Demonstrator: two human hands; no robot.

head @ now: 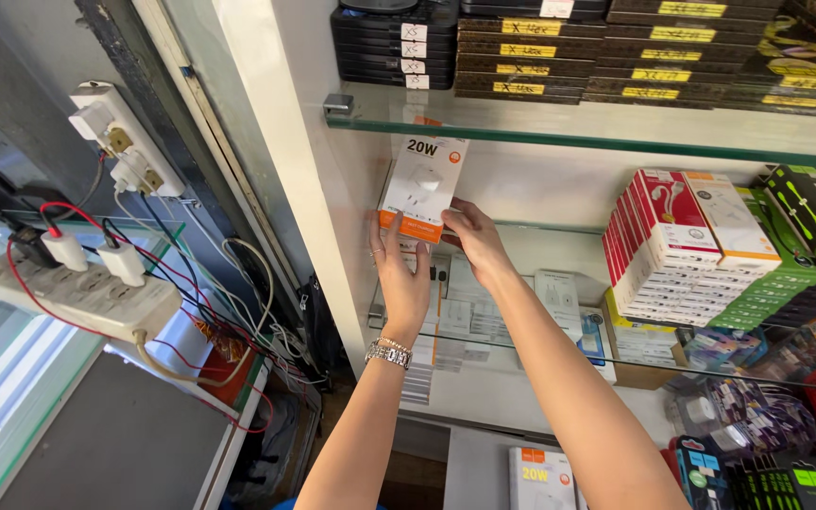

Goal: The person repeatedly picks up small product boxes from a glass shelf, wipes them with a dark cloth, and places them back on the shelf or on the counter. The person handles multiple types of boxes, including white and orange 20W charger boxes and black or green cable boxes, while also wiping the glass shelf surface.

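both hands (pixel 436 255) closed around white-orange charger box (pixel 421 187), fingertips pinching lower edge

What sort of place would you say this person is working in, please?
Most likely a small phone-accessories shop. Both hands, left and right, hold a white and orange charger box at glass shelves stocked with stacked boxes and flat dark cases.

A charger box (pixel 422 187) stands between two glass shelves, left of stacked boxes (pixel 682 250).
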